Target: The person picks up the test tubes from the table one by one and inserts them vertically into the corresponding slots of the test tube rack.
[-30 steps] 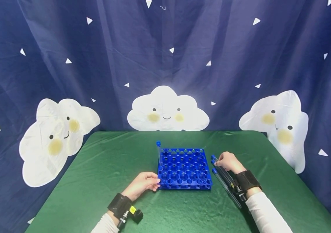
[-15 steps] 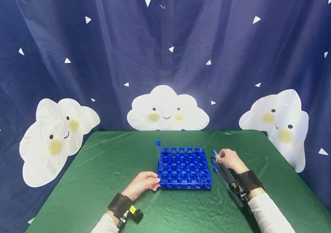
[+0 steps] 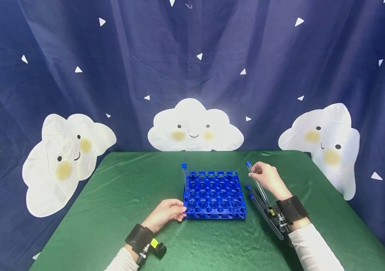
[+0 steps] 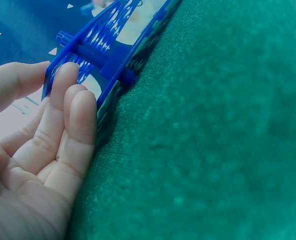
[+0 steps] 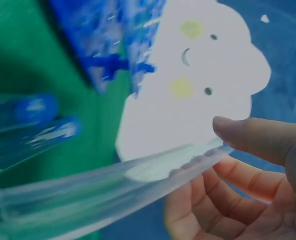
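Observation:
A blue tube rack sits mid-table on the green cloth; one clear tube with a blue cap stands in its far left corner. My left hand holds the rack's near left corner, fingers against its edge. My right hand pinches a clear blue-capped tube and holds it tilted above the table, right of the rack; the same tube crosses the right wrist view. Two more capped tubes lie on the cloth beneath it, and their blue caps show in the right wrist view.
The green table ends at a dark blue curtain with white cloud faces behind. Bare cloth stretches left of the rack and along the near edge. Black wrist straps carry the cameras.
My right hand has lifted one tube off the cloth, up and slightly away, leaving two lying. The left hand and the rack have stayed put.

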{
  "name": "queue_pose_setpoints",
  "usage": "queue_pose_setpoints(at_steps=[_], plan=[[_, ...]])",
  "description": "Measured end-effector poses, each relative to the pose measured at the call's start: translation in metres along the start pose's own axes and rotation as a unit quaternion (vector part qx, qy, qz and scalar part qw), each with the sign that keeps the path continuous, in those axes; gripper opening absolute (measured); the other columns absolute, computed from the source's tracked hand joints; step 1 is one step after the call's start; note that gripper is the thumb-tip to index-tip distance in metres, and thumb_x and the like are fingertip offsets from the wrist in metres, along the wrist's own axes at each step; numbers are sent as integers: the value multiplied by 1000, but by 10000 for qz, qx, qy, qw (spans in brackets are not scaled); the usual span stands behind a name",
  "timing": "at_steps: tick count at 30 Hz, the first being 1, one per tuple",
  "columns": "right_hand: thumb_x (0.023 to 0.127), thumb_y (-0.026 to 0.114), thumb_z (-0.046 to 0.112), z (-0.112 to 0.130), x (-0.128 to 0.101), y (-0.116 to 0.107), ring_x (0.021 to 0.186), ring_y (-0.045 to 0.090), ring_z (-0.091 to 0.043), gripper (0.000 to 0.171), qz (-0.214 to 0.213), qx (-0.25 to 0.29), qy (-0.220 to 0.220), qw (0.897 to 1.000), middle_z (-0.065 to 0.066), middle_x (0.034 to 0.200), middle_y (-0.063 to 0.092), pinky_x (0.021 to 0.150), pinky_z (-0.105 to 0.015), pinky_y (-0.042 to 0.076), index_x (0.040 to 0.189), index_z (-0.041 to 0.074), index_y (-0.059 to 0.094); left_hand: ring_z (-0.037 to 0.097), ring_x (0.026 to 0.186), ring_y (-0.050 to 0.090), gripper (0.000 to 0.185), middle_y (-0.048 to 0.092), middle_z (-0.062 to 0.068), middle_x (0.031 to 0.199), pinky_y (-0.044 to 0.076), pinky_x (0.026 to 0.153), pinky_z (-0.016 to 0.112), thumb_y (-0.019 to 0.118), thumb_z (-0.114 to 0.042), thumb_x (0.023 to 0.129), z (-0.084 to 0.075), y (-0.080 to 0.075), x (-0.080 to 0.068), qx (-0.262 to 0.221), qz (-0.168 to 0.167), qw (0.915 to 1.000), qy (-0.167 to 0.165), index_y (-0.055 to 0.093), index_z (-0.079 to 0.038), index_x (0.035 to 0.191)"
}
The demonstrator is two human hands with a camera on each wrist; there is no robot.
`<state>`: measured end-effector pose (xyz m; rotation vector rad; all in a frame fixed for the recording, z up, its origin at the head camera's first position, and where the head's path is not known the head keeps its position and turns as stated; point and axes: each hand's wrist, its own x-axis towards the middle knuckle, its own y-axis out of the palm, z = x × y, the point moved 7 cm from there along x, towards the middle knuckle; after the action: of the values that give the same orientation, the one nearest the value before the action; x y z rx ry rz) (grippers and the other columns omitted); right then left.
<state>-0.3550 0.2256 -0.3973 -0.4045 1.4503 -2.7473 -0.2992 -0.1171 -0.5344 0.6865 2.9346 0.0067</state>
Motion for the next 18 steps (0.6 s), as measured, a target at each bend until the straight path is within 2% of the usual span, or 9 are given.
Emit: queue_pose_setpoints(at_steps=[5, 10, 18], plan=[[87, 71, 15, 27, -2, -13, 75, 63, -22, 16, -614, 214, -295, 9974, -10, 83, 70, 68, -33, 48, 96, 4, 63, 12, 76, 67, 26, 70, 1, 85, 58, 69, 24, 68, -15, 90, -1, 1, -1, -4, -24, 10000, -6, 60, 4, 106], [86, 73, 12, 56, -3, -22, 74, 62, -22, 17, -1145, 465, -668, 9901, -10, 80, 69, 69, -34, 49, 97, 4, 63, 12, 76, 66, 22, 70, 1, 84, 58, 68, 24, 67, -13, 90, -2, 1, -1, -59, -22, 10000, 30, 60, 3, 104], [85, 75, 13, 94, -1, -23, 84, 69, -28, 23, -1331, 1113, -924, 9805, -13, 87, 71, 82, -46, 56, 102, 2, 64, 12, 76, 67, 19, 71, 1, 84, 58, 68, 24, 67, -12, 90, 0, 0, 0, -111, -10, 9999, 38, 60, 1, 102]])
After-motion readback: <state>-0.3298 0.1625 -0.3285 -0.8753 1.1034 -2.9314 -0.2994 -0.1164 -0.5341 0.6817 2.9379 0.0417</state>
